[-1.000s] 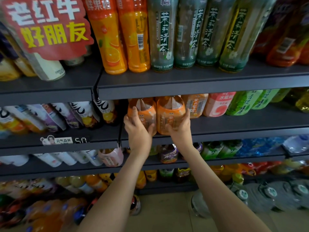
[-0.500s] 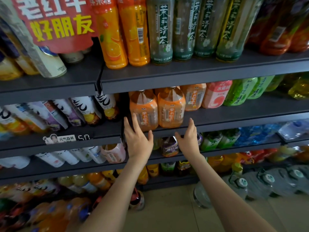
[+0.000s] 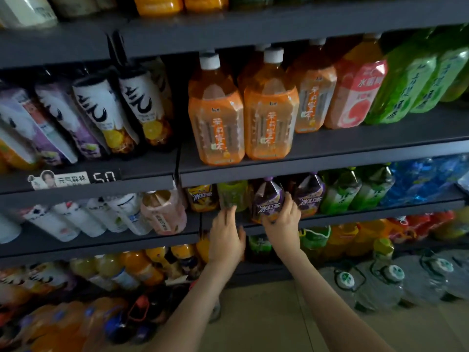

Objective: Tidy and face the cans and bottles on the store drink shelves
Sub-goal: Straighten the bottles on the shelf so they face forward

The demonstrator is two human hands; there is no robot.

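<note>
- Our right hand (image 3: 281, 224) grips a purple-labelled iced tea bottle (image 3: 267, 199) low on its body, with the fingers curled up its right side.
- This bottle sits at the front edge of the lower shelf (image 3: 368, 213), its cap just under the lip of the shelf above. We cannot tell whether its base rests on the shelf or is lifted.
- Our left hand (image 3: 227, 237) is spread wide with fairly straight fingers. The tips reach the base of a green bottle (image 3: 232, 195) just left of the purple one. The blur keeps us from saying whether they touch it.
- A second purple-labelled bottle (image 3: 308, 196) stands just right of the gripped one, with green tea bottles (image 3: 340, 191) beyond it.
- On the upper shelf (image 3: 368, 141) we see the front-left orange tea bottle (image 3: 215, 123) and the front-right orange tea bottle (image 3: 270, 118). They stand upright side by side at the front edge, labels facing us and white caps on.
- Behind and to their right stands a third orange bottle (image 3: 314, 97), then a pink-labelled bottle (image 3: 355, 97) and green-labelled bottles (image 3: 406, 85).
- In the left bay, white-labelled bottles (image 3: 101, 110) stand in a row above a price tag (image 3: 76, 179) reading 5.0.
- Large water jugs (image 3: 380, 283) stand on the floor at lower right.
</note>
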